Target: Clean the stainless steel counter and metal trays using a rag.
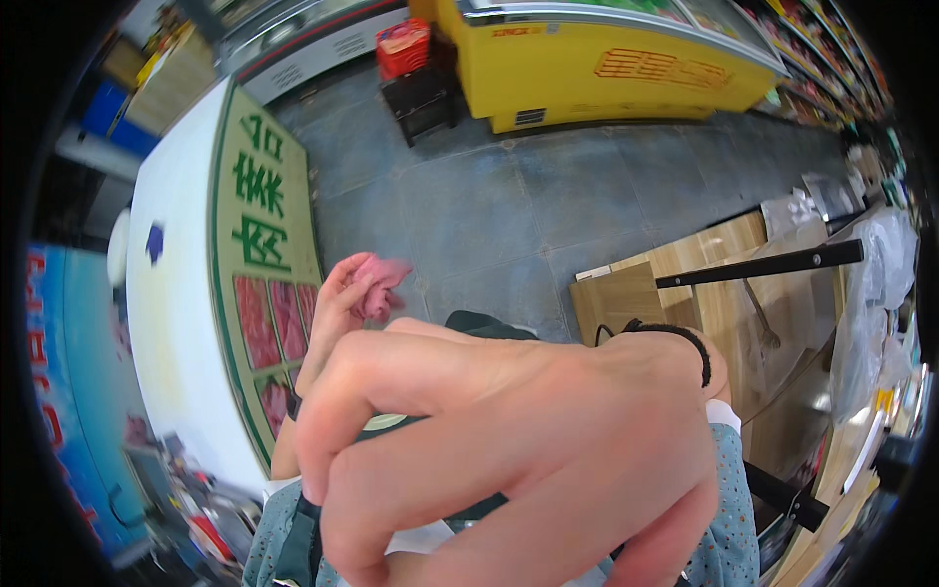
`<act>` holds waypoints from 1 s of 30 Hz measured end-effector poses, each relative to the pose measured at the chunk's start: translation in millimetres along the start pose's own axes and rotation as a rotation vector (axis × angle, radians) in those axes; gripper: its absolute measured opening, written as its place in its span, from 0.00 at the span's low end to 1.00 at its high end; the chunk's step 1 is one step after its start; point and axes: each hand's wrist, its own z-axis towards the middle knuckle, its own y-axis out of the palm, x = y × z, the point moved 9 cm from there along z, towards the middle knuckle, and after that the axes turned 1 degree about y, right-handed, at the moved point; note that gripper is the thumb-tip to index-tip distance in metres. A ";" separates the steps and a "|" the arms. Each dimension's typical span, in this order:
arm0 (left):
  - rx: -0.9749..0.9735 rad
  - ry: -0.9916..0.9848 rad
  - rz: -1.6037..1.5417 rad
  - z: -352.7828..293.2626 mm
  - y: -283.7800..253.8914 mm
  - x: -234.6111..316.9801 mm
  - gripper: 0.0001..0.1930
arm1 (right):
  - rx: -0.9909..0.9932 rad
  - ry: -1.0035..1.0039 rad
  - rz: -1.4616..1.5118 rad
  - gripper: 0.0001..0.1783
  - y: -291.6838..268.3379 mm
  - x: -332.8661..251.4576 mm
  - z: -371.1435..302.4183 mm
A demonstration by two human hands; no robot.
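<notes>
My left hand [337,303], a dark band on its wrist, pinches a crumpled pink cloth [378,286] beside the white counter. Very close and large across the middle is my right hand [528,430], back upward, with a black band [675,333] round its wrist. Its fingers are bent and spread apart, pointing left. Their tips are partly hidden, and nothing shows between them. Behind this hand, parts of a dark green apron [489,325] and a dotted blue-green garment [732,494] can be seen on me.
A white-topped counter [181,245] with a green-bordered front panel stands at left. Across the grey tiled floor [469,215] are a yellow chest freezer [606,73] and a dark stool [421,103] bearing a red package [403,49]. At right, a wooden table [719,245] has clear plastic bags [866,313] beside it.
</notes>
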 end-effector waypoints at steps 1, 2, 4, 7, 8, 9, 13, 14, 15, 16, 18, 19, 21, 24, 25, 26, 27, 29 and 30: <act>-0.132 0.015 0.070 34.6 21.3 15.2 0.17 | 0.022 0.010 -0.033 0.09 -23.8 2.5 1.5; -0.171 -0.009 0.087 65.2 39.9 26.8 0.17 | 0.049 0.023 -0.068 0.09 -45.6 6.5 2.7; -0.153 0.058 0.165 114.2 62.7 47.6 0.18 | 0.069 0.030 -0.066 0.09 -94.1 23.8 -4.3; -0.188 0.003 0.317 184.6 118.3 60.1 0.21 | 0.120 0.030 -0.114 0.09 -162.3 32.4 -17.7; -0.208 -0.004 0.333 209.3 140.1 64.6 0.21 | 0.138 0.030 -0.133 0.09 -187.5 31.4 -22.6; -0.284 -0.020 0.314 231.3 166.9 69.4 0.21 | 0.139 0.024 -0.137 0.09 -213.5 31.4 -27.9; -0.342 -0.124 0.320 311.6 228.0 70.0 0.22 | 0.155 0.012 -0.160 0.09 -306.4 24.1 -47.7; -0.373 -0.134 0.358 332.2 245.1 73.2 0.22 | 0.159 0.013 -0.173 0.09 -330.1 22.2 -51.5; -0.386 -0.136 0.366 347.9 267.7 77.3 0.22 | 0.166 0.016 -0.183 0.09 -352.7 17.5 -57.0; -0.403 -0.135 0.379 361.4 293.2 82.3 0.22 | 0.175 0.021 -0.197 0.09 -374.8 12.7 -62.1; -0.435 -0.142 0.392 391.5 336.9 86.9 0.22 | 0.193 0.032 -0.219 0.09 -415.4 5.8 -75.6; -0.460 -0.150 0.411 407.4 357.3 85.4 0.22 | 0.201 0.038 -0.232 0.09 -436.1 1.6 -83.5; -0.496 -0.175 0.430 448.2 386.8 70.3 0.22 | 0.222 0.060 -0.253 0.09 -478.8 -1.3 -106.0; -0.592 -0.252 0.380 496.9 460.1 67.9 0.23 | 0.285 0.103 -0.348 0.09 -545.2 -19.7 -131.1; -0.604 -0.264 0.383 512.1 482.7 68.6 0.23 | 0.300 0.111 -0.357 0.09 -570.9 -20.7 -140.7; -0.618 -0.334 0.362 527.1 503.7 64.5 0.23 | 0.325 0.118 -0.364 0.09 -596.0 -22.5 -152.3; -0.629 -0.378 0.333 542.5 522.0 60.1 0.24 | 0.337 0.136 -0.370 0.09 -617.0 -23.8 -165.9; -0.728 -0.288 0.273 613.8 538.8 17.5 0.27 | 0.433 0.207 -0.462 0.10 -665.4 -31.2 -198.3; -0.843 -0.361 0.342 624.3 582.6 21.8 0.28 | 0.548 0.263 -0.555 0.08 -698.8 -35.4 -230.8</act>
